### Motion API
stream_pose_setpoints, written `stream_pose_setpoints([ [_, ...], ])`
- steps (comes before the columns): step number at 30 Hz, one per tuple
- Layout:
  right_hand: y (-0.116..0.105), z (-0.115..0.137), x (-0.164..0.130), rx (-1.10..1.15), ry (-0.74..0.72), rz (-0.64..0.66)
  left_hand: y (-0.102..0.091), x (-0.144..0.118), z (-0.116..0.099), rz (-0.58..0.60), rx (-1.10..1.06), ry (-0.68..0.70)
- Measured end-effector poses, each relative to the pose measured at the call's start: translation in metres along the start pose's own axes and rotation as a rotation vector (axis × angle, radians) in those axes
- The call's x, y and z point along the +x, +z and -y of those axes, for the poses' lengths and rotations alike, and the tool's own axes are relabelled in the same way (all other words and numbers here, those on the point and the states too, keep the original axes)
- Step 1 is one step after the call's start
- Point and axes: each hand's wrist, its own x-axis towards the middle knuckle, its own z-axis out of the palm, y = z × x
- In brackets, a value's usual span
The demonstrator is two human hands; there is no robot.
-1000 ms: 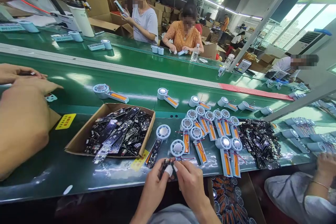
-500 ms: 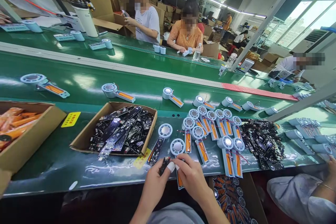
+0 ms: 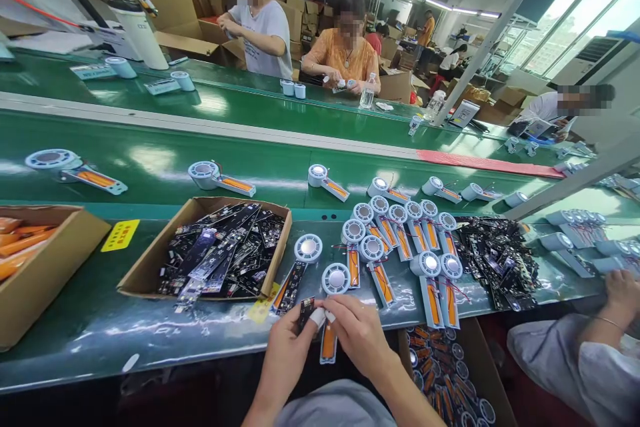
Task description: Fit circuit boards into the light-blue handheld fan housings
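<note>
At the table's near edge my left hand point(image 3: 287, 350) pinches a small black circuit board point(image 3: 305, 311) between thumb and taped forefinger. My right hand point(image 3: 357, 333) meets it from the right, fingertips on the same board and on a pale blue fan part point(image 3: 334, 285) with a round head and an orange battery in its handle point(image 3: 328, 341). A second fan part point(image 3: 300, 263) with a black board fitted lies just to the left. Several more fan parts point(image 3: 400, 240) lie in rows to the right.
A cardboard box of black circuit boards point(image 3: 150, 267) sits at left, a box of orange batteries point(image 3: 45, 267) at far left. Loose boards point(image 3: 500, 263) are heaped at right. A co-worker's hand point(image 3: 620, 290) rests at far right. Fan parts ride the green conveyor point(image 3: 280, 147); people work beyond.
The large hand and arm at the left have gone, uncovering the battery box. The fan part's orange handle has come out below my hands. Parts on the conveyor have shifted.
</note>
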Motion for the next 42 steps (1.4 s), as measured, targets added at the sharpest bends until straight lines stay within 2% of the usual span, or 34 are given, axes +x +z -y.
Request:
stream_pose_setpoints([
  [5, 0.006, 0.002, -0.001, -0.029, 0.006, -0.056, -0.001, -0.006, -0.001, -0.092, 0.064, 0.011],
  [12, 0.005, 0.003, 0.002, -0.011, 0.003, -0.07, -0.001, -0.006, 0.003, -0.052, -0.045, -0.103],
  [16, 0.008, 0.001, 0.0, 0.041, 0.06, -0.095, -0.001, -0.008, 0.004, -0.106, -0.11, -0.106],
  [18, 0.008, 0.001, 0.0, 0.056, 0.079, -0.06, -0.002, -0.009, 0.003, -0.114, -0.094, -0.098],
  [23, 0.004, 0.001, 0.003, 0.054, 0.123, 0.073, -0.006, -0.012, -0.002, -0.027, 0.002, -0.091],
  [27, 0.002, 0.002, 0.006, 0.027, 0.137, 0.091, -0.007, -0.013, -0.004, 0.01, -0.015, -0.083],
  [32, -0.002, 0.004, 0.013, -0.088, 0.094, 0.107, -0.008, -0.013, -0.001, 0.018, 0.106, -0.083],
  [36, -0.009, 0.008, 0.022, -0.207, 0.047, 0.167, -0.007, -0.012, 0.006, 0.044, 0.223, -0.061],
  [42, -0.018, 0.012, 0.03, -0.295, 0.025, 0.291, -0.006, -0.008, 0.015, 0.03, 0.337, 0.061],
])
